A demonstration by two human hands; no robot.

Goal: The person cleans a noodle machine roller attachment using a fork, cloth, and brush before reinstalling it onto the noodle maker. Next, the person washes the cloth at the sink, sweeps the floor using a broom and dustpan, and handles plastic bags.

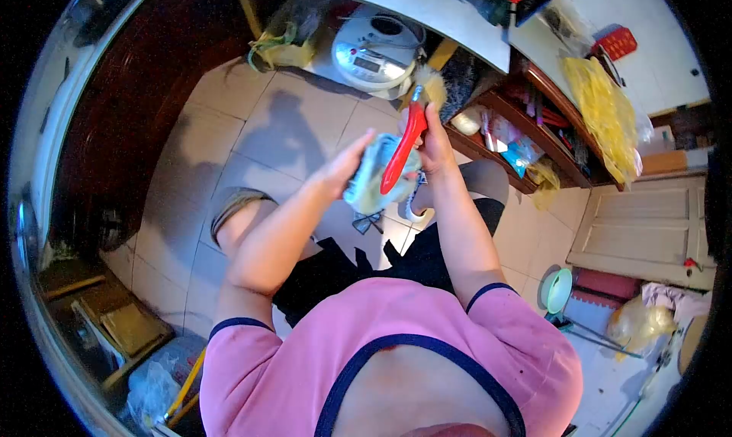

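Note:
A light blue-green bundle (369,174), which looks like a folded cloth, is held in front of my knees. My left hand (342,170) is closed against its left side. My right hand (436,141) grips a red tool (402,151) with a curved handle and a short metal tip pointing up and away; its exact kind I cannot make out. The tool's lower end lies across the bundle, overlapping its right part. Some right-hand fingers are hidden behind the red handle, and both the left hand and the bundle are a little blurred.
Beyond my hands, a white appliance with a small display (375,56) stands on the floor under a counter. Shelves (526,121) with packages and a yellow plastic bag (602,109) are at the right. A pale green basin (559,291) stands lower right. Wooden furniture (126,326) is at the left.

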